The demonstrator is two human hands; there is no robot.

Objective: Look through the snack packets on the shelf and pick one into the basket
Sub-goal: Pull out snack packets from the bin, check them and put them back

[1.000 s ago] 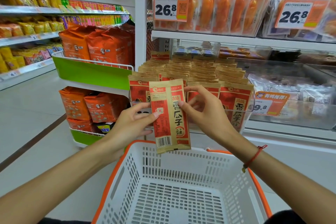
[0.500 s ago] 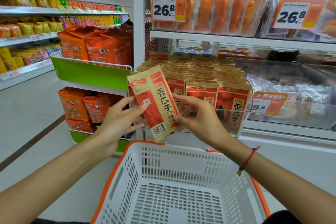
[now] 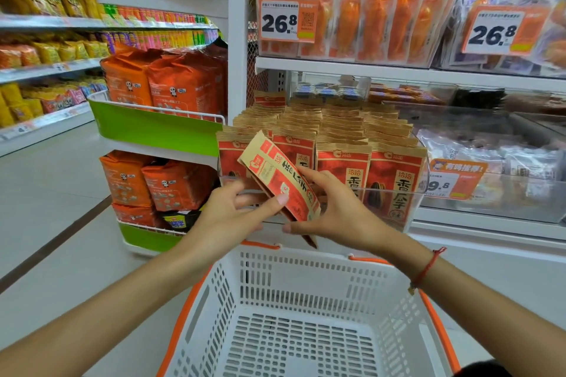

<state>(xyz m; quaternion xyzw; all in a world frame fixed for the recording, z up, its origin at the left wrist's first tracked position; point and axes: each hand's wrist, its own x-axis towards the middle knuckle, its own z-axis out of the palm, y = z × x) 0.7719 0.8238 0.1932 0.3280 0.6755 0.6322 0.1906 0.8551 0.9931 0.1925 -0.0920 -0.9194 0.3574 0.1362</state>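
We have one snack packet (image 3: 280, 180) off the row, tilted top-left to bottom-right, just in front of the shelf bin (image 3: 395, 193) and above the far rim of the basket (image 3: 306, 257). Basket looks empty.

Left hand (image 3: 232, 217): thumb lies across the packet's front near the lower end, other fingers partly hidden behind it, so we read it as a pinch. Right hand (image 3: 333, 214): fingers curl over the packet's right edge, thumb under the bottom corner. Both hands are on it.

Handling, our read: paper-look pouch, flat, light, loose fill. It should flex in the middle but hold shape along the sealed edges. Surface looks matte, so slip risk is low. Contents probably tolerate a short drop.

Best hold: pinch a sealed end or side seam, not the belly. One hand looks like enough to lower it into the basket.
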